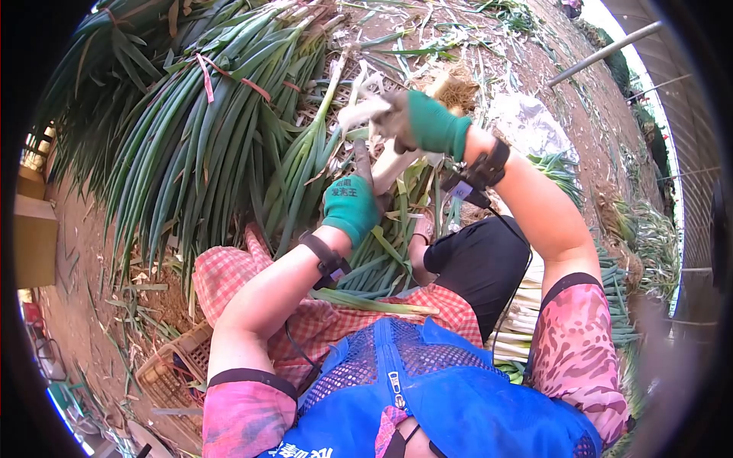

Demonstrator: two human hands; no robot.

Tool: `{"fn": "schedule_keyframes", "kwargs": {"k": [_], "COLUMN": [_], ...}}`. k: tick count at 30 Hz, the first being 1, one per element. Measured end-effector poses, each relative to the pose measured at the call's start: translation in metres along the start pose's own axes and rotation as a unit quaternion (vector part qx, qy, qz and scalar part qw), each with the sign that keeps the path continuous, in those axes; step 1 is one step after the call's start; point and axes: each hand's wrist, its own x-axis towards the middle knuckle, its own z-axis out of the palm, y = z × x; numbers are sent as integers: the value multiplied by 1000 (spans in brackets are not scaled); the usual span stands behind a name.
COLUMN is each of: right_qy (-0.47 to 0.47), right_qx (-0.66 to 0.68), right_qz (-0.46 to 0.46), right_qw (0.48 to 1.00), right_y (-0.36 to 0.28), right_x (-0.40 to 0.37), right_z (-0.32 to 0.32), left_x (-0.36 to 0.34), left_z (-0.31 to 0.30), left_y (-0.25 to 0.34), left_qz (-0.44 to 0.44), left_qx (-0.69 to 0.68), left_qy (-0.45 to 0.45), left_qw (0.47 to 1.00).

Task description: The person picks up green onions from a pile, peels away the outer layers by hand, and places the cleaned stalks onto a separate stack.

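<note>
My left hand, in a green glove with grey fingers, is closed around a leek. The leek's thick white shaft slants up to the right, and green leaves trail below the hand. Just above it, my right hand, gloved the same way, is closed and blurred by motion. Pale outer skin sticks out to the left from its fingers. Both wrists wear dark straps. Beside the hands on the left lies a large bundle of leeks, tied with pink ribbon.
Trimmed leeks with white shafts lie by my right side. A plastic crate stands at lower left. White plastic sheeting and leaf scraps cover the ground beyond. A metal pole crosses the upper right. A checked cloth covers my lap.
</note>
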Motion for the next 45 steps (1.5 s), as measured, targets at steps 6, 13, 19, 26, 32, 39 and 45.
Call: {"fn": "schedule_keyframes", "kwargs": {"k": [6, 13, 19, 26, 32, 39, 45], "right_qy": [351, 499, 221, -381, 232, 462, 326], "right_qx": [-212, 439, -22, 81, 121, -328, 43], "right_qz": [-58, -48, 76, -208, 297, -137, 45], "right_qw": [910, 746, 972, 897, 918, 812, 943], "right_y": [60, 144, 33, -98, 74, 8, -32], "right_x": [-25, -148, -110, -122, -11, -7, -16], "right_z": [-64, -189, -57, 144, -17, -152, -68], "left_x": [11, 20, 38, 39, 38, 45, 41], "left_z": [19, -11, -30, -103, -108, -99, -92], "left_y": [-26, -28, -45, -58, -66, -59, -36], "left_qz": [79, -78, -29, -14, 1, 26, 41], "left_qx": [-57, -267, -410, -518, -545, -558, -614], "left_qy": [134, -18, -21, -1, -89, -148, -219], "left_qw": [986, 960, 911, 855, 834, 816, 757]}}
